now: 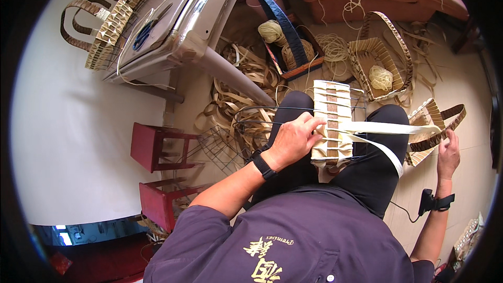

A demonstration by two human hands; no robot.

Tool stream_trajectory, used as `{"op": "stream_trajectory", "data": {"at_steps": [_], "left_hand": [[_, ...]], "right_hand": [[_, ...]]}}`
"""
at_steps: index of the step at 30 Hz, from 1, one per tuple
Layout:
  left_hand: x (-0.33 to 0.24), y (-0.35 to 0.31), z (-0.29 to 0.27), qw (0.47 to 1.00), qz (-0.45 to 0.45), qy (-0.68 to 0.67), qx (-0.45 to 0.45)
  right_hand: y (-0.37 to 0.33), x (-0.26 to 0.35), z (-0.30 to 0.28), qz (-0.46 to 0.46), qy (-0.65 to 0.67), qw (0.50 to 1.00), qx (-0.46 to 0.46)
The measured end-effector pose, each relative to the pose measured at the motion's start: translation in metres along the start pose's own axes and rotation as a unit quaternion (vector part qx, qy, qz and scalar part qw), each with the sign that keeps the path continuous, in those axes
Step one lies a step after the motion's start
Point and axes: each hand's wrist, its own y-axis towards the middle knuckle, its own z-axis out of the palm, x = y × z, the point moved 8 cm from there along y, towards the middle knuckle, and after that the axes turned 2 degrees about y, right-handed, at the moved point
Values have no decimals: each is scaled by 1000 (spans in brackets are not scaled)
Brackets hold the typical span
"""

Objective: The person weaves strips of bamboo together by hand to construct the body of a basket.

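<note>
A partly woven basket (339, 120) rests across my lap, cream strips and one brown band threaded through its dark wire frame. My left hand (294, 140) is closed on its left side, thumb and fingertips pressed against the weave. A flat white strip (385, 127) runs out from the basket to the right, pulled fairly straight. At its far end my right hand (449, 154) is stretched out with fingers bent together around the strip. A second loose length of white strip (386, 153) curves down over my right thigh. Behind my right hand stands a basket with a brown handle (451, 118).
Brown strips (246, 76) lie heaped by the table leg (238, 76). Ahead stand a blue-handled basket (287, 26) with twine balls and a long-handled basket (373, 55). Red stools (152, 147) and a wire frame (222, 147) are to the left. Scissors (145, 34) lie on the table.
</note>
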Motion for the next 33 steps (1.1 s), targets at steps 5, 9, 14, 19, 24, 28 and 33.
{"op": "stream_trajectory", "data": {"at_steps": [5,9,14,19,24,28,33], "left_hand": [[-7,0,-5,998,53,-10,-14],[-9,4,-3,998,70,-4,-5],[-4,6,-3,997,68,-32,5],[-3,1,-5,998,28,-60,-3],[8,-1,-5,995,-86,-44,-26],[11,-3,-2,992,-126,-8,-17],[21,9,-48,980,-67,122,-141]], "right_hand": [[-51,155,-8,-295,136,946,5],[-78,209,37,-336,150,915,163],[-78,229,65,-362,115,906,185],[-67,245,76,-372,136,897,196],[-80,269,96,-355,155,899,206],[-75,266,86,-332,198,896,217],[-65,248,71,-290,188,905,249]]}}
